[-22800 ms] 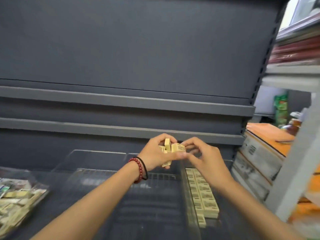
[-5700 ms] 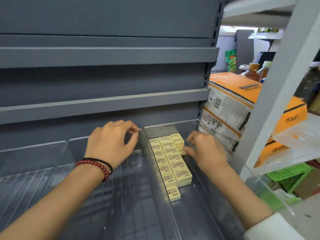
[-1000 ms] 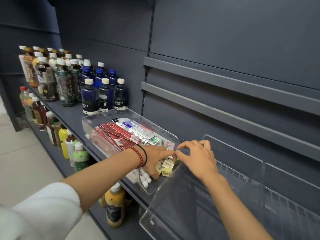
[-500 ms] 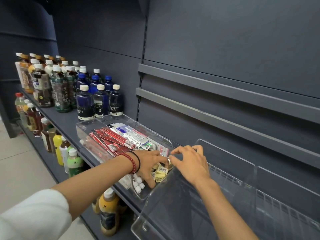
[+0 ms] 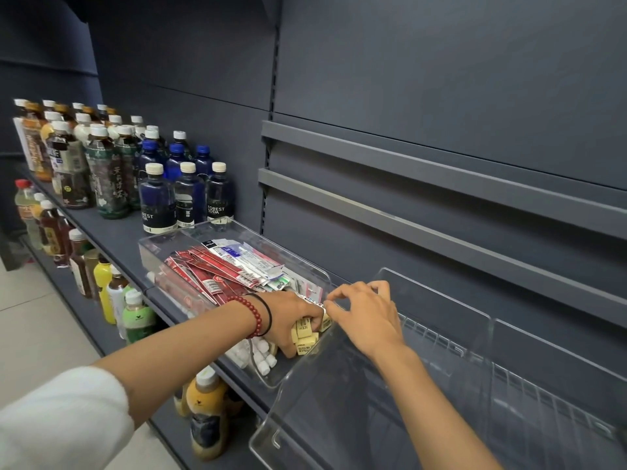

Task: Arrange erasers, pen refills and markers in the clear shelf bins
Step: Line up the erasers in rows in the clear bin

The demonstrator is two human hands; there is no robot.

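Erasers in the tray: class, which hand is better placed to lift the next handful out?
Probably the left hand: its fingers curl round several erasers inside the tray. The right hand sits at the tray's edge, and whether it holds anything is unclear.

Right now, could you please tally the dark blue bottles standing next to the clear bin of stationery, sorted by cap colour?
Cream-capped bottles: 3
Blue-capped bottles: 3
Total: 6
More pale caps show further back, but those bottles' bodies are too hidden to judge.
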